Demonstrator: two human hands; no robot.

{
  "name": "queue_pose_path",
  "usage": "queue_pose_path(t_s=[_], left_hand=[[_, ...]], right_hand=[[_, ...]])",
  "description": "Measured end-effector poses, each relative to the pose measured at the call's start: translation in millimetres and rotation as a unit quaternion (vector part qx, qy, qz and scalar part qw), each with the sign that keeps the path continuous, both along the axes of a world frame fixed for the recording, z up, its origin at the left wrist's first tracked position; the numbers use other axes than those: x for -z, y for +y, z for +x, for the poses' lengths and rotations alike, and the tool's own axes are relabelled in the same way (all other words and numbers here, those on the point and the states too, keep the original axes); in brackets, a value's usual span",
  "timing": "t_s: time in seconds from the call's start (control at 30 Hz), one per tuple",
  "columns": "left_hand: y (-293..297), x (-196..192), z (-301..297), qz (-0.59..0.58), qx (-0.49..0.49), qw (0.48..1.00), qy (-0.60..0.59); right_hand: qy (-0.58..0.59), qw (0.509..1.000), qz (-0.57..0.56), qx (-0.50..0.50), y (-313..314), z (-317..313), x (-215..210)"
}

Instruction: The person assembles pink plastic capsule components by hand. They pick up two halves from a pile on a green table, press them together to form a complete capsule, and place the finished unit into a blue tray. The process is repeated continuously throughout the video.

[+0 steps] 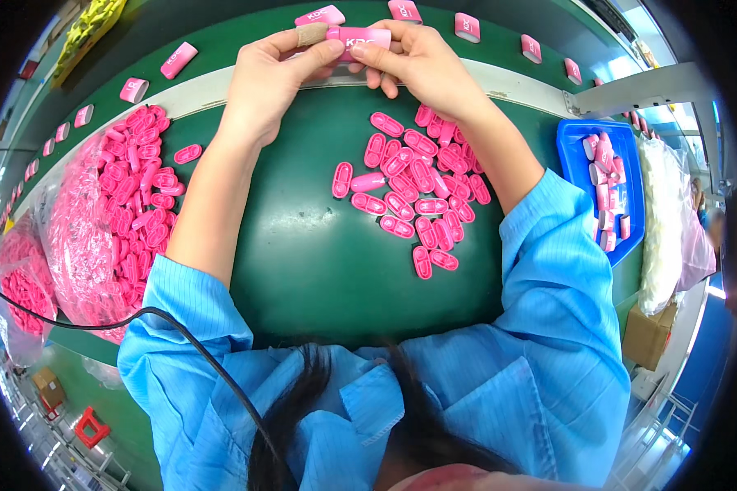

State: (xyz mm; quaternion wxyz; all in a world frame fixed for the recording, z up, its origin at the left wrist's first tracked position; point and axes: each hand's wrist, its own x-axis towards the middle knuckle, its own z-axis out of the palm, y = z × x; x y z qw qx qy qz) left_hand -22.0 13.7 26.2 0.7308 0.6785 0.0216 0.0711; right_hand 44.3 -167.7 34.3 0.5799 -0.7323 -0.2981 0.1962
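Note:
At the far edge of the green table, a small pink printed casing (374,36) is held between my two hands. My left hand (262,82) pinches its left end, where a plain pink piece shows; a tan wrap covers one of that hand's fingertips. My right hand (436,72) grips the casing's right side, thumb across the front. Whether the plain piece sits inside the casing or only against it, I cannot tell. Below my right hand lies a loose heap of pink oval parts (420,173), several showing open recesses.
Left, more pink oval parts (131,196) spill from a clear plastic bag (78,245). A blue tray (577,155) with similar casings stands right. Printed casings (178,60) line the green conveyor belt (246,24) beyond a pale rail (499,78). A black cable (213,360) crosses my left sleeve.

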Motion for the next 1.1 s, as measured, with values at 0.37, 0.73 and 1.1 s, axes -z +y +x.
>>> queue_pose_path(t_s=[0.37,0.73,1.1], left_hand=[[-6,2,-4,0.133,-0.017,0.991,-0.024],[-36,4,-20,0.353,-0.133,0.914,-0.148],[-36,10,-20,0.496,-0.128,0.852,-0.110]], right_hand=[[-0.030,0.999,-0.030,-0.028,-11,7,2],[-0.069,0.997,-0.029,0.037,-7,-5,2],[-0.190,0.971,-0.106,0.099,5,-7,7]])
